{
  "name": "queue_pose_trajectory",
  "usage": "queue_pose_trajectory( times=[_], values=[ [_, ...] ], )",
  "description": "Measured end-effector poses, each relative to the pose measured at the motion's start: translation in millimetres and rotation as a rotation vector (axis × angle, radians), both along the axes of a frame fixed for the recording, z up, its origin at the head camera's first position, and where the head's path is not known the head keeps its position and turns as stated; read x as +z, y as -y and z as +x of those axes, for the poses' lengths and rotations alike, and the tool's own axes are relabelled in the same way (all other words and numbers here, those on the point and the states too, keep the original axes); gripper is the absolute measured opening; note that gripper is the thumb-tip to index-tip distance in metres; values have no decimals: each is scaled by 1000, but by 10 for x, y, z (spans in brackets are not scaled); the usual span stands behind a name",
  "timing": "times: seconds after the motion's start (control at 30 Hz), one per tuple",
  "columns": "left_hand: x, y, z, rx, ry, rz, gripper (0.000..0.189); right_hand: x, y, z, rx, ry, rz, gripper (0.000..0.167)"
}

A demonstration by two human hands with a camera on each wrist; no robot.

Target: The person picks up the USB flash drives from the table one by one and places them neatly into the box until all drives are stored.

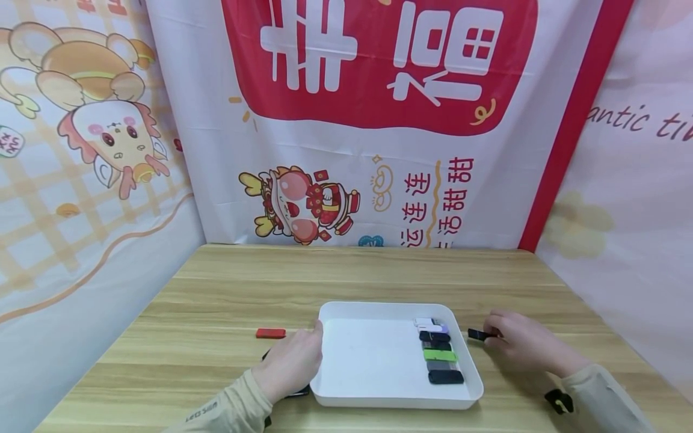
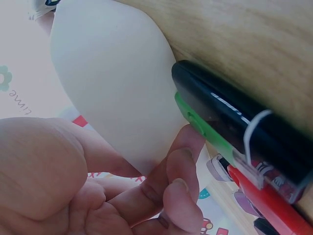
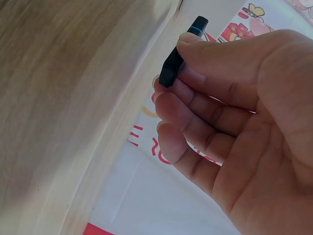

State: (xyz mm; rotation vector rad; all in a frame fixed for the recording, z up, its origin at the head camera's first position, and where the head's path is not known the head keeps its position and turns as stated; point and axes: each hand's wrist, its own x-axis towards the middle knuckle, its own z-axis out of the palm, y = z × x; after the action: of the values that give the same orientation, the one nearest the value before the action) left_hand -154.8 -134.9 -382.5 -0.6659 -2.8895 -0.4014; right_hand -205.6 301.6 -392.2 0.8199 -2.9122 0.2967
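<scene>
A shallow white tray (image 1: pixel 390 402) stands on the wooden table. My left hand (image 1: pixel 295 364) grips its left rim, thumb on one side of the tray wall (image 2: pixel 112 73) and fingers on the other. To the right of the tray, my right hand (image 1: pixel 533 346) pinches a slim black USB stick (image 3: pixel 170 71) between thumb and fingers, close over the table. Inside the tray, along its right side, several USB sticks lie in a column, among them a bright green one (image 1: pixel 440 355) and a black one (image 1: pixel 446 377).
Left of the tray lies a red USB stick (image 1: pixel 270 333). More sticks, including a large black one (image 2: pixel 220 103) and a green one (image 2: pixel 203 125), lie beside my left hand, partly hidden by it in the head view. Printed cloth (image 1: pixel 325 144) hangs behind the table.
</scene>
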Motion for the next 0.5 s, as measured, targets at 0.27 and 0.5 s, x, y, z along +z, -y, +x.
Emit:
queue_pose_trajectory(
  times=[0.27,0.5],
  values=[
    [2,-2,-2,5,2,6,45,36,-20,2,19,-38,-14,16],
    [5,-5,0,7,6,11,46,52,-15,-13,92,-182,-43,19]
  ],
)
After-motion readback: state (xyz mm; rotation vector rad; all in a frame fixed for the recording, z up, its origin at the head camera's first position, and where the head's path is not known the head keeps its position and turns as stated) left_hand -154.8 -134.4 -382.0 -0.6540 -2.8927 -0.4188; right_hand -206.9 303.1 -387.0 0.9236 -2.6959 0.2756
